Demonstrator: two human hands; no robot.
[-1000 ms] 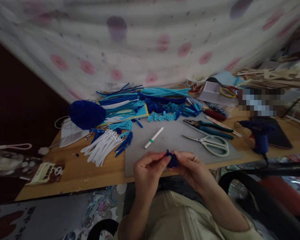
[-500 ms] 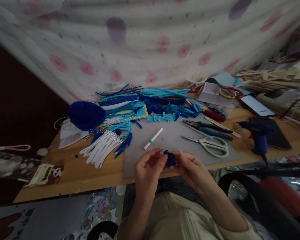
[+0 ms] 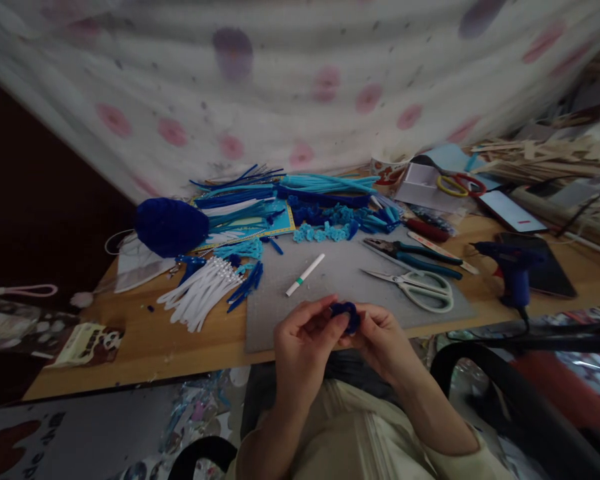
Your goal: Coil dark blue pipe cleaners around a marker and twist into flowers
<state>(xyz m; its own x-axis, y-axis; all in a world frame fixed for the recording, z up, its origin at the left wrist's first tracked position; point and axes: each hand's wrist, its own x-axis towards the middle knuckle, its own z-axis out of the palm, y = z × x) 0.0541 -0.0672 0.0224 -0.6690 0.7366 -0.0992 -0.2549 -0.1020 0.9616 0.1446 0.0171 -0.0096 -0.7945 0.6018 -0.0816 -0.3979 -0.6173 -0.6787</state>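
Between both hands, over the near edge of the grey cutting mat, is a small dark blue fuzzy pipe-cleaner flower. My left hand pinches it from the left, thumb across its front. On the other side, my right hand grips its right edge between thumb and fingers. The fingertips partly cover the piece. Just beyond the hands lies a white marker with a green band. Scissors with pale green handles and pliers with teal grips rest to the right on the mat.
Bundles of blue and white pipe cleaners and light blue flowers lie along the back. White looped pieces and a dark blue fuzzy ball are at left. A blue glue gun stands right, near phones.
Both hands have shifted slightly right with the blue flower. The left thumb now lies further across it, and the piece appears turned, looking rounder. The camera view has moved a little.
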